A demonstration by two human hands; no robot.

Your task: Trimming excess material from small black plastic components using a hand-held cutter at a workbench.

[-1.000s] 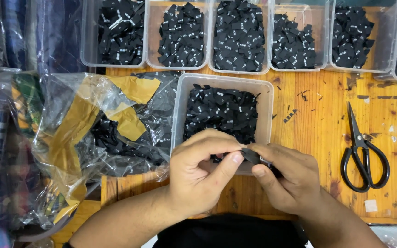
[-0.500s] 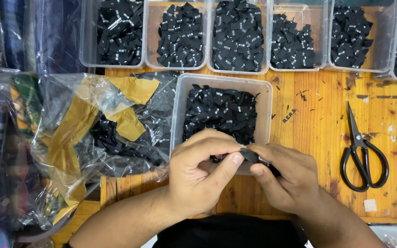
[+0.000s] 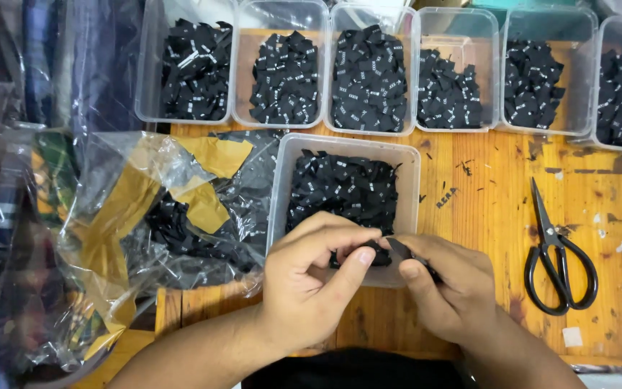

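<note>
Hands meet over the near edge of the clear plastic tub of black fabric labels (image 3: 345, 189). The left hand (image 3: 311, 288) and the right hand (image 3: 448, 288) both pinch one small black woven label (image 3: 399, 249) between them; its long axis slants from upper left to lower right above the orange wooden surface (image 3: 484, 209).

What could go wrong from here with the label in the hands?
The small black label, pinched between the left hand and right hand, might slip into the near tub and get lost among identical ones. The tub overhangs nothing, but a wrist could nudge it. The scissors lie close to the right hand.
</note>
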